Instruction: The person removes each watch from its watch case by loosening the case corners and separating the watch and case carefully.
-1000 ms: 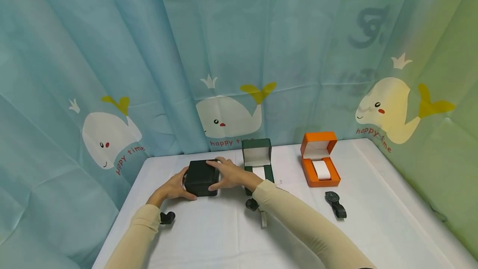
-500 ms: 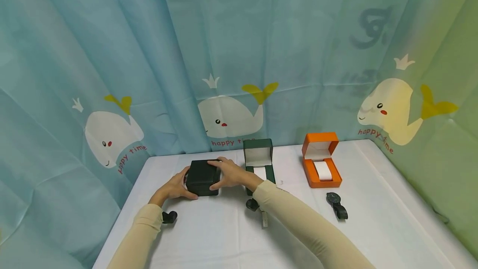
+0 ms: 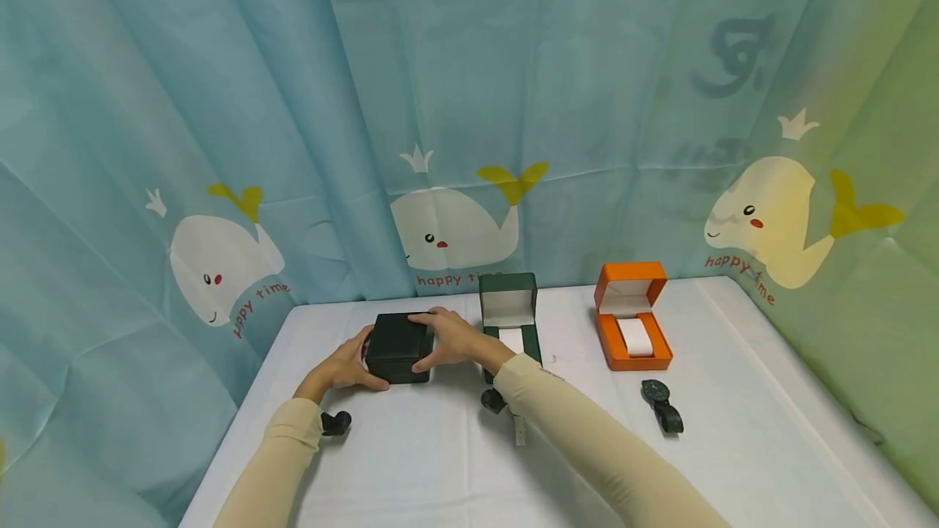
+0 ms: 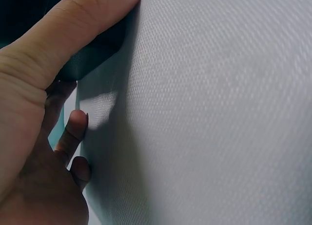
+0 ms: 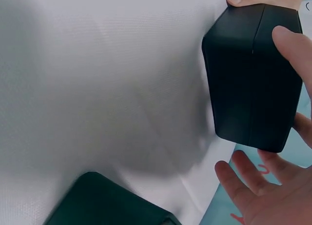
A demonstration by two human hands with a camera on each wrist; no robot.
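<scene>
A black watch box (image 3: 398,342), its lid down, sits at the left of the table between both hands. My left hand (image 3: 343,367) grips its left side, thumb along the front lower edge. From the right, my right hand (image 3: 456,339) holds the lid, with the thumb at the front and the index finger over the back part. In the right wrist view, the other fingers of the right hand (image 5: 265,188) spread off the black box (image 5: 236,88). The left wrist view shows the left thumb against a dark lower corner of the box (image 4: 95,56).
Right of the black box stands a raised-lid green watch box (image 3: 508,300), partly behind my right wrist. An orange watch box (image 3: 632,341) with a white cushion stands farther right, a black watch (image 3: 660,404) before it. A pale strap (image 3: 519,430) shows beside my right sleeve.
</scene>
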